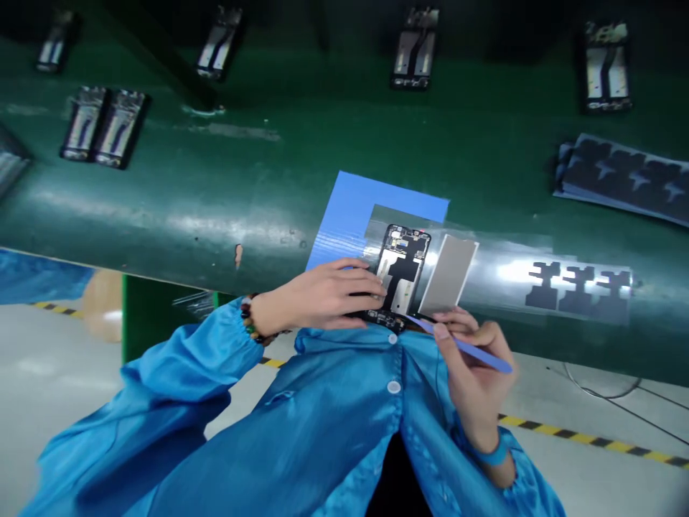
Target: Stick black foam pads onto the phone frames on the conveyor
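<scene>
An opened phone (407, 276) lies upright in front of me, its circuit board showing at the top and a black film over its silvery middle. My left hand (336, 293) rests with outstretched fingers against the phone's left edge, thumb apart near its lower end. Between the thumb and fingers of my right hand (479, 359) is a slim blue pointed tool (474, 350), whose tip reaches the phone's lower right corner. Beside the phone lies a flat grey panel (449, 276) with pale edges, close to my right fingertips. Under the phone is a blue sheet (344, 222).
Black cut-out stickers (578, 287) on clear film lie to the right. A stack of dark sticker sheets (624, 176) sits beyond. Several other opened phones (414, 50) stand spread along the green table (258, 194). A dark post (166, 64) rises at the back left.
</scene>
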A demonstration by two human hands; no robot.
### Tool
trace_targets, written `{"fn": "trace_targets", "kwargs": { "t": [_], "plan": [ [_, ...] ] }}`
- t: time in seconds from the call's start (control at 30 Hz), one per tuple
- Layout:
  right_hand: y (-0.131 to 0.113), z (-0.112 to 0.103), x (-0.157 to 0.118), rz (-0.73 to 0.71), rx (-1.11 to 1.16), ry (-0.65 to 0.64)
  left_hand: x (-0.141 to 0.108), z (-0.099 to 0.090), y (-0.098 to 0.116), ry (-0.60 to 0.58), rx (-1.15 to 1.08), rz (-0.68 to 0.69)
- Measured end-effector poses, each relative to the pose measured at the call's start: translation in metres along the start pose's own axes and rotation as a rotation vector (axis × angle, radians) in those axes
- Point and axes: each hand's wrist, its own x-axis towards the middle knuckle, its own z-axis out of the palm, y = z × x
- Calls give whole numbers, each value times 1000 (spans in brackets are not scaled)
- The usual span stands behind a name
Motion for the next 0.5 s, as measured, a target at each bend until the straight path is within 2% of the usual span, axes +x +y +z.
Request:
{"fn": "trace_targets", "kwargs": {
  "t": [0.1, 0.2, 0.37, 0.5],
  "plan": [
    [5, 16, -14, -6, -23, -41, -8, 15, 5, 108, -14, -17],
    [12, 25, -19, -21, -63, -58, -9, 24, 9, 162, -43, -24],
    [16, 29, -18, -38, -102, -41, -14, 29, 12, 214, -39, -19],
    [15, 30, -16, -56, -111, -52, -16, 33, 12, 201, -41, -33]
  ]
}}
